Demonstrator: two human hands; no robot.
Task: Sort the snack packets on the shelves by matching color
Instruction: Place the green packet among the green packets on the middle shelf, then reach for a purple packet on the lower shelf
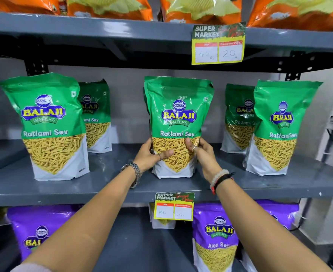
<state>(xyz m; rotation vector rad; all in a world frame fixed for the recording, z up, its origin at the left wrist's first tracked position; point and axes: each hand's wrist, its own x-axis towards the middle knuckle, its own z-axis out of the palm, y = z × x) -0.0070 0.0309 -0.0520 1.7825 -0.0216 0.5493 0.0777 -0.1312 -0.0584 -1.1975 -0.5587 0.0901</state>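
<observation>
Two bare forearms reach up from the 6 o'clock edge toward a grey metal middle shelf (102, 185). The left hand (149, 155) and right hand (201, 153) clasp the lower sides of a green packet (178, 118) that stands upright at the centre of that shelf, near its front lip. On each hand the thumb lies across the packet's front and the remaining fingers wrap behind it, hidden from the camera.

The pouch looks light and glossy, a soft film bag with loose snack strands inside. It would likely crumple or slide under a hard squeeze, so a grip low on both sides, as here, suits it best; the sealed top edge is another fair hold.

Nearer the camera, on the shelf below, purple packets (216, 238) stand at 5 and 7 o'clock. A yellow price tag (173, 206) hangs from the middle shelf's lip at 6 o'clock.

On the middle shelf, four more green packets flank the held one: a front left packet (50, 126) at 9 o'clock and a front right packet (277, 130) at 3 o'clock, each with another behind. Both sit well apart from the held pouch, so nothing appears to block a lift or nudge.

Farthest, at 12 o'clock, orange packets (201, 8) line the top shelf, with a second price tag (218, 44) below them.
</observation>
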